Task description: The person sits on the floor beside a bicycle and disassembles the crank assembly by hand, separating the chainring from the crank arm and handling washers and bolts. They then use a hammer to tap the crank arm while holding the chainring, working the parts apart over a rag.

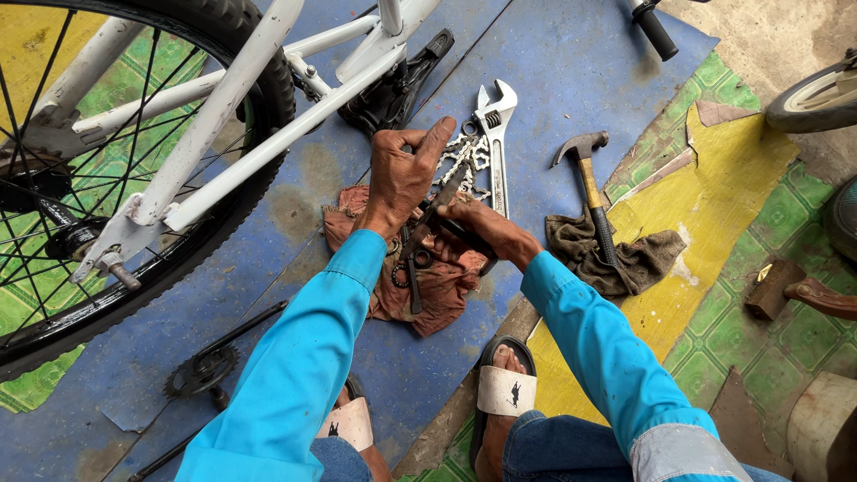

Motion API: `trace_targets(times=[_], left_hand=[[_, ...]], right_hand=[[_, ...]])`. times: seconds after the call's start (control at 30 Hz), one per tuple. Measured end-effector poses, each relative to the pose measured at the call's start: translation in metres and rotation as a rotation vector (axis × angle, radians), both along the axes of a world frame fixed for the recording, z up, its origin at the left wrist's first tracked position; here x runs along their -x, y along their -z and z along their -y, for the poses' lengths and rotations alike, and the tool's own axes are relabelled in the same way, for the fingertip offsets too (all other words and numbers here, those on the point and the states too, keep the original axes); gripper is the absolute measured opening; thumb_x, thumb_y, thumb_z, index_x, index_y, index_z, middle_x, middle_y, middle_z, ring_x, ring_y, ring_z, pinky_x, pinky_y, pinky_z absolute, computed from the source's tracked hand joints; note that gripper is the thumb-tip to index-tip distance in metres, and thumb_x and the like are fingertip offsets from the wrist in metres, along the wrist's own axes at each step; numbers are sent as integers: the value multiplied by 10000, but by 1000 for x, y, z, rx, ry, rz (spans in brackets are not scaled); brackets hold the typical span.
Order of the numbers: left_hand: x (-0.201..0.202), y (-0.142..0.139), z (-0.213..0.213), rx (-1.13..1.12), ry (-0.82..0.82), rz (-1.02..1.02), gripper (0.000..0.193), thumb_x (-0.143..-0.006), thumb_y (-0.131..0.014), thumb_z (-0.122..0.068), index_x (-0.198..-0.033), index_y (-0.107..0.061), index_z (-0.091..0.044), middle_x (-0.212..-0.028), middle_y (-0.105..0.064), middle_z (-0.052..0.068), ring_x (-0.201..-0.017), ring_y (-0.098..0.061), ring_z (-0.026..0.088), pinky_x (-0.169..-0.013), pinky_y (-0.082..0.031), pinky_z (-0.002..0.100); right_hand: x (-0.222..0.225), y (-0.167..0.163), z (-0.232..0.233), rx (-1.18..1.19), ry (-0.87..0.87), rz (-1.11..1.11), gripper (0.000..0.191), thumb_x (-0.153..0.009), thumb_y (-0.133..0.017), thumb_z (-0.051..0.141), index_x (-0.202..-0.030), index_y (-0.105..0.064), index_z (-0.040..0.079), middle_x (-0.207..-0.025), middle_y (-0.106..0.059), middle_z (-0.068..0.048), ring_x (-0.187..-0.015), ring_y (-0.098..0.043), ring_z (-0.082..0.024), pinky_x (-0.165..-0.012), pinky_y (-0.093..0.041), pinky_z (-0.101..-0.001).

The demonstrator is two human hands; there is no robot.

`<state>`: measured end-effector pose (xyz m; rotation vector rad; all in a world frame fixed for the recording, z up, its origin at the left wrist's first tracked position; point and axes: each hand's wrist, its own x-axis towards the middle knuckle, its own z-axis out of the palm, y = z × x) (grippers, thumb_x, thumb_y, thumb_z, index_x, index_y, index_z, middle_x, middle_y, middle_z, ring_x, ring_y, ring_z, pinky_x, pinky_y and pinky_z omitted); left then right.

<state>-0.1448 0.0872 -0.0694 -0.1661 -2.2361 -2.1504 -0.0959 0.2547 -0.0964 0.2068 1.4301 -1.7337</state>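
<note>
A: Head view: what do the hands hold?

B: Left hand (403, 175) and right hand (482, 228), each grip clamped on the dark pliers (435, 214), above a red rag (420, 277) on the blue floor mat (571, 80).

A: How far along?

B: Seemingly midway: crank arm (214, 361) already off, lying apart; white bicycle frame (232, 134) not yet reassembled; wrench (494, 134) and hammer (589, 183) near.

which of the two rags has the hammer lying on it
The dark brown rag on the right; the hammer rests across it. The reddish rag lies under the hands.
</note>
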Motion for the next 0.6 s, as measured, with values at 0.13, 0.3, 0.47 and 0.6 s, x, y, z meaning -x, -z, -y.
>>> trace_targets(times=[0.13, 0.3, 0.47, 0.6], left_hand=[[2, -1, -1, 7, -5, 4, 659, -998, -707, -385, -510, -442, -31, -504, -296, -55, -548, -245, 67, -519, -196, 333], [3, 0, -2, 0, -14, -5, 668, -1002, -712, -391, -528, -414, -26, -520, -292, -51, -568, -245, 69, -525, -205, 333], [5, 1, -2, 8, -40, -13, 668, -999, -711, -408, -538, -413, -28, -527, -294, -49, -581, -253, 67, -523, -208, 337], [7, 1, -1, 33, -46, -15, 687, -1002, -703, -418, -519, -408, -29, -505, -300, -47, -555, -249, 75, -528, -217, 338]], right_hand=[[1, 0, -1, -81, 19, 54, 445, -996, -578, 351, -1172, -644, -53, -927, -754, -137, -750, -741, -240, -640, -612, -380], [12, -5, -8, -744, -326, -562, 561, -980, -582, 472, -1245, -739, 2, -864, -739, -224, -759, -676, -319, -703, -560, -478], [8, -8, -13, -850, -371, -1097, 879, -944, -785, 584, -1364, -532, -145, -944, -678, -320, -814, -695, -351, -689, -582, -468], [-6, -7, 1, -1052, -432, -839, 749, -783, -768, 457, -1325, -533, -3, -741, -710, -196, -663, -710, -355, -639, -584, -456]])
